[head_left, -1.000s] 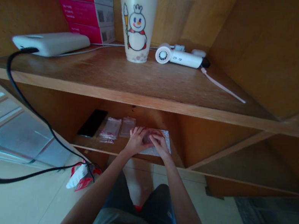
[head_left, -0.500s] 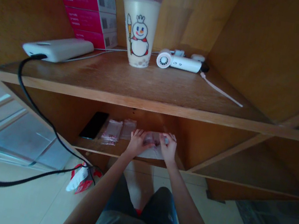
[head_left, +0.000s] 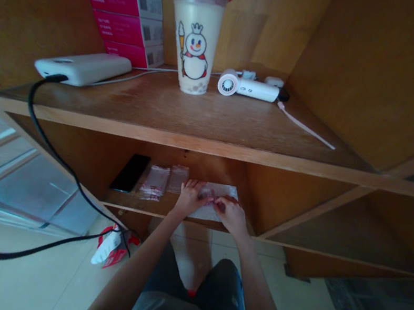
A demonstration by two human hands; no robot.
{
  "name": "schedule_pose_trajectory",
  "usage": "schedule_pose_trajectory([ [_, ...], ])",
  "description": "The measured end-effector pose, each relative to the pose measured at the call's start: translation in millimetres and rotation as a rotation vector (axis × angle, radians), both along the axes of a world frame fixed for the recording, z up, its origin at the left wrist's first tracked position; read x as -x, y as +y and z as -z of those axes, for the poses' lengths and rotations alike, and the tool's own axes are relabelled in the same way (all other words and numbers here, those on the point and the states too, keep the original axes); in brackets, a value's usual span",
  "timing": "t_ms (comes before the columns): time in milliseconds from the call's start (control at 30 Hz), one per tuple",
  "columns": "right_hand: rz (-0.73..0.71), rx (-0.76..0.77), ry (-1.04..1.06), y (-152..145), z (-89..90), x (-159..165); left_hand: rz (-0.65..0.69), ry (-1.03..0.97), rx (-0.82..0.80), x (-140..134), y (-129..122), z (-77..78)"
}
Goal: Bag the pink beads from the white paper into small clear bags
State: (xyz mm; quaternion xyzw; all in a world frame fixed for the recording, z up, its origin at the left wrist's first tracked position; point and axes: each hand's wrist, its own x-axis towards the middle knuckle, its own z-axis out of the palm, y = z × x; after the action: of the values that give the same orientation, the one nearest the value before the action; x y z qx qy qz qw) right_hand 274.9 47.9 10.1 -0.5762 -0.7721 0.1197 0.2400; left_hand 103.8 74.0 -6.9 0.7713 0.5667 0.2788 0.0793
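On the lower shelf, a white sheet (head_left: 228,191) lies under both of my hands. A small clear plastic bag with pinkish markings (head_left: 207,193) is between my hands, partly covered by the fingers. My left hand (head_left: 188,199) grips the bag's left side with thumb and fingers. From the right, my right hand (head_left: 232,214) pinches at the bag's edge, fingertips drawn together; the exact spot is too small to make out. Left of them lie a stack of clear plastic bags (head_left: 154,182) and more clear bags (head_left: 177,178).
A black phone (head_left: 130,173) lies at the lower shelf's left. Above stand a milk tea cup (head_left: 195,40), pink boxes (head_left: 117,5), a white power bank (head_left: 84,68) and a handheld fan (head_left: 249,87). A black cable (head_left: 68,170) hangs down the left side.
My right hand has moved down and left, from the sheet's upper right to the bag's edge, uncovering the sheet's right corner. My left hand stays nearly in place.
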Motion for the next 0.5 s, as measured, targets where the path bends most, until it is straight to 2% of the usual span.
schedule_pose_trajectory([
  [233, -0.026, 0.017, 0.037, -2, 0.6, -2, -0.004, -0.001, -0.01, 0, 0, 0.6],
  [500, 0.004, 0.011, 0.412, 25, 9.4, -2, 0.018, -0.042, -0.03, 1, 2, 1.0],
])
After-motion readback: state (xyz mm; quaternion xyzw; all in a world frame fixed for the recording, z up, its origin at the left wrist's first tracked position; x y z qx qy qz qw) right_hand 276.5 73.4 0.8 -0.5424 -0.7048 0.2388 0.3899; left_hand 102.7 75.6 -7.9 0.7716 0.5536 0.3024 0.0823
